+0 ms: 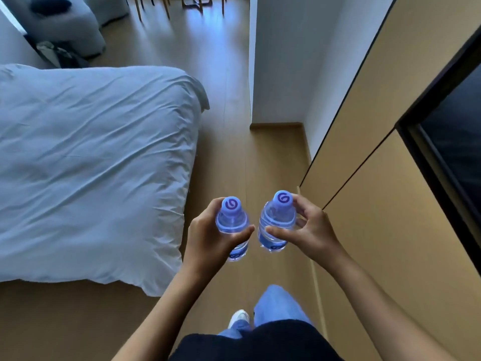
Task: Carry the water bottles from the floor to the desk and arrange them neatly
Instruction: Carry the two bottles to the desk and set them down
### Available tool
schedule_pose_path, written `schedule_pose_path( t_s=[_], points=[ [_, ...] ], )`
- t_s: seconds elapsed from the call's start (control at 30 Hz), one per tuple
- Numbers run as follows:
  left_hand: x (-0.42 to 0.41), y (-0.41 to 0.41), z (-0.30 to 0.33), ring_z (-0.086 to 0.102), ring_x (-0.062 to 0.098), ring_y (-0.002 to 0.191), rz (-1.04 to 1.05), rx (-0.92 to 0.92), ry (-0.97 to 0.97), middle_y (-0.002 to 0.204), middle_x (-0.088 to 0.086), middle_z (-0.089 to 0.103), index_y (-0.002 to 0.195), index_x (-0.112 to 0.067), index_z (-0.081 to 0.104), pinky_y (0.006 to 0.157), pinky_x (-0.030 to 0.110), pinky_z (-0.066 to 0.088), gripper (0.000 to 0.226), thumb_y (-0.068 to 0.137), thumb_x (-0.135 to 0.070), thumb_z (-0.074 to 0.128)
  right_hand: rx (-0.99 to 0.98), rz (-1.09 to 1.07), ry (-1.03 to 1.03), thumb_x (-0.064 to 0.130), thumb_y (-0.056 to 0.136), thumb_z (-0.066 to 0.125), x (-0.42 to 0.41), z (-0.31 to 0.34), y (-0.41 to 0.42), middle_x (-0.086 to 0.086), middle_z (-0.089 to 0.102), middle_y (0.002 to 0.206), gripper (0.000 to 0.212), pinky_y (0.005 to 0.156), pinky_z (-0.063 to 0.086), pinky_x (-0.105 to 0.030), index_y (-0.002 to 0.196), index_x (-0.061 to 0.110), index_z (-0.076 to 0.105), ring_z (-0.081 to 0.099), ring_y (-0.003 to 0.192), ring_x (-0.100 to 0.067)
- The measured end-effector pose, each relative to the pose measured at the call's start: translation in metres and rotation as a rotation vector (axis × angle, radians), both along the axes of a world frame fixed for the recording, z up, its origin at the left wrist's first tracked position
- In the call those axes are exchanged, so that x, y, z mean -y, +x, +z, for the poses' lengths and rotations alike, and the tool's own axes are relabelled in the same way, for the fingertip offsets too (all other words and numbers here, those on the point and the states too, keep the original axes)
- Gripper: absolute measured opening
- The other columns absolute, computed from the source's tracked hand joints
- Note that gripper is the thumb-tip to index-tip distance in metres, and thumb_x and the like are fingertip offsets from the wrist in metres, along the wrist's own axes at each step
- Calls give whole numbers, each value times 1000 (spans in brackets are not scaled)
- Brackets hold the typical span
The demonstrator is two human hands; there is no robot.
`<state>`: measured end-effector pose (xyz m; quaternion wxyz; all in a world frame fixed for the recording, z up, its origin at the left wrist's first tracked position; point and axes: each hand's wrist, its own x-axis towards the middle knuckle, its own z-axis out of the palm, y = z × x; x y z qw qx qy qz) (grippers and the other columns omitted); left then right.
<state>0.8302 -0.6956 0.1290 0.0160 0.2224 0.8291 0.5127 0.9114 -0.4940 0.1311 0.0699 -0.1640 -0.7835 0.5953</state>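
Observation:
I hold two small clear water bottles with pale blue caps, both upright and side by side above the wooden floor. My left hand [208,235] wraps the left water bottle [231,222] around its shoulder. The right water bottle [276,222] is gripped near its neck by my right hand [309,227]. The two bottles sit a short gap apart and do not touch. No desk is in view.
A bed [91,165] with a rumpled white duvet fills the left side. Tan cabinet doors [390,178] and a dark framed panel [453,152] line the right. A narrow strip of wooden floor [229,100] runs ahead past a white wall corner [276,74]. Chair legs stand far ahead.

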Motion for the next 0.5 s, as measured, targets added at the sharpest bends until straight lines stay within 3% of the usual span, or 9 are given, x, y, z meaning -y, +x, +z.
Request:
schedule_pose_path(
  t_s=[0.2, 0.5],
  points=[
    [-57, -106, -7, 66, 0, 82, 27, -4, -6, 92, -23, 68, 101, -39, 58, 71, 7, 45, 49, 60, -51, 81, 7, -3, -11, 13, 65, 92, -56, -7, -108, 7, 73, 107, 62, 87, 55, -23, 120, 18, 64, 68, 100, -2],
    [-162, -258, -4, 67, 1, 78, 58, 17, 32, 89, -20, 69, 101, -38, 58, 69, 7, 45, 47, 61, -46, 83, -25, 104, 86, 23, 65, 92, -163, -2, -281, 7, 72, 109, 64, 90, 57, -39, 122, 19, 62, 69, 100, -10]
  ],
)
